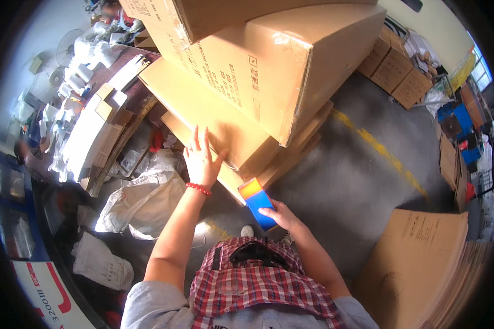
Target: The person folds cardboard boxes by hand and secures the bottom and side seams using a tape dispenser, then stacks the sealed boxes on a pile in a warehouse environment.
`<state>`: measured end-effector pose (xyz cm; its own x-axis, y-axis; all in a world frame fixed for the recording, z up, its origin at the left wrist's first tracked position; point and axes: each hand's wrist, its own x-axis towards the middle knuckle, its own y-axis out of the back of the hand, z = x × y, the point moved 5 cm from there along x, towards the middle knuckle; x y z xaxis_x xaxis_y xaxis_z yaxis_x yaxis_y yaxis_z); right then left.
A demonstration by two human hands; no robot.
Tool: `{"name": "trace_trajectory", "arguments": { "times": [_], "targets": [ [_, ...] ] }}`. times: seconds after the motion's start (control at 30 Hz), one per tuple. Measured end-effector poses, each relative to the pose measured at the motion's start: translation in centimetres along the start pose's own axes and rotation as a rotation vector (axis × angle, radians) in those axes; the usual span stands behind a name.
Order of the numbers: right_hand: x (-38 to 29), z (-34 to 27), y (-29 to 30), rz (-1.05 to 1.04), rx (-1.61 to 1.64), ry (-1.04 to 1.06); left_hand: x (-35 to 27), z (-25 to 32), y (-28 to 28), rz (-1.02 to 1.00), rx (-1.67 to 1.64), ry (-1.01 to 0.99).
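My left hand (202, 162), fingers apart and a red bead bracelet at the wrist, is at the near edge of a lower cardboard carton (214, 111); whether it touches the carton I cannot tell. My right hand (283, 214) is closed around a small blue box with an orange end (260, 205), beside the stack's near corner. A large taped carton with printing (271, 74) rests askew on the lower one, and another carton (230, 14) is partly seen above it. Flattened-looking cardboard edges show beneath the stack.
A long table with white sheets (94, 135) is at the left, two people beyond it. White woven sacks (144, 201) lie on the floor by my left arm. Flat cardboard sheets (415, 255) stand at the lower right. More cartons (391, 74) are at the upper right, past a yellow floor line (378, 146).
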<state>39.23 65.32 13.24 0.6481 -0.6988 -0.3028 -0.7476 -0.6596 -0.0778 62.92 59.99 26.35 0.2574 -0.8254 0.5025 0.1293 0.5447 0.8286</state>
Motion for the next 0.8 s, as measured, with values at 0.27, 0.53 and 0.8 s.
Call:
{"name": "trace_trajectory", "arguments": {
  "times": [0.27, 0.53, 0.8],
  "targets": [
    [2.3, 2.3, -1.1, -0.019, 0.128, -0.092, -1.5, 4.5, -3.6, -0.397, -0.165, -0.545],
    [1.0, 9.7, -1.8, 0.071, -0.021, -0.029, -1.8, 5.1, -4.7, -0.373, -0.066, -0.569],
    [-0.3, 19.0, -1.4, 0.141, 0.072, -0.294, -2.0, 5.5, -5.4, -0.385, 0.008, -0.605]
  ]
}}
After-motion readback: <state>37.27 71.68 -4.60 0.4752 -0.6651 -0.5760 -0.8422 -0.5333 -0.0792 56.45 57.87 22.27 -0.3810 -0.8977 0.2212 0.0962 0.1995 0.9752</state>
